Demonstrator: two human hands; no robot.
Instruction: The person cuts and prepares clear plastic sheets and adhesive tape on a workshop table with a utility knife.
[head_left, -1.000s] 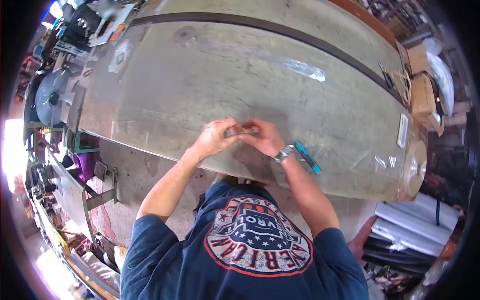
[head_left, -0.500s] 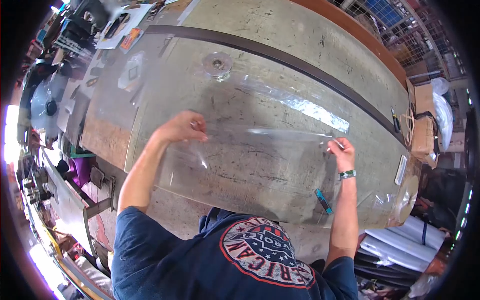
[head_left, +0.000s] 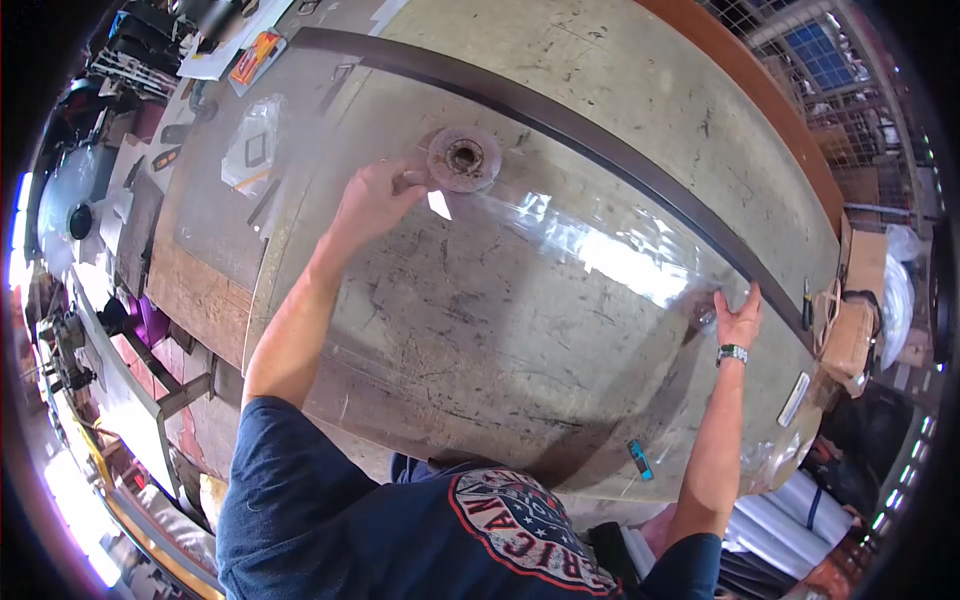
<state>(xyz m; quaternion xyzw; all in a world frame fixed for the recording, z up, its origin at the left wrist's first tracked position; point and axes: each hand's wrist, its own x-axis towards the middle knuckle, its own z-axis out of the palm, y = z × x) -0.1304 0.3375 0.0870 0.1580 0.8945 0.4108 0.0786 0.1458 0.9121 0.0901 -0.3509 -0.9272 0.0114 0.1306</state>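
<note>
Your left hand [head_left: 375, 195] pinches one far corner of the clear plastic sheet [head_left: 560, 300] beside the round spool [head_left: 463, 158], and your right hand [head_left: 738, 318] grips the other. The sheet lies spread on the worktop [head_left: 620, 90], with its long axis running left to right between them.

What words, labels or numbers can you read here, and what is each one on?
"RICAN", upside down, on the round badge of the shirt; its other letters are blurred.
Orange packet: print too blurred to read.
White strip near the table's right end: too small to read.
Clear sheet: no print seen.
</note>
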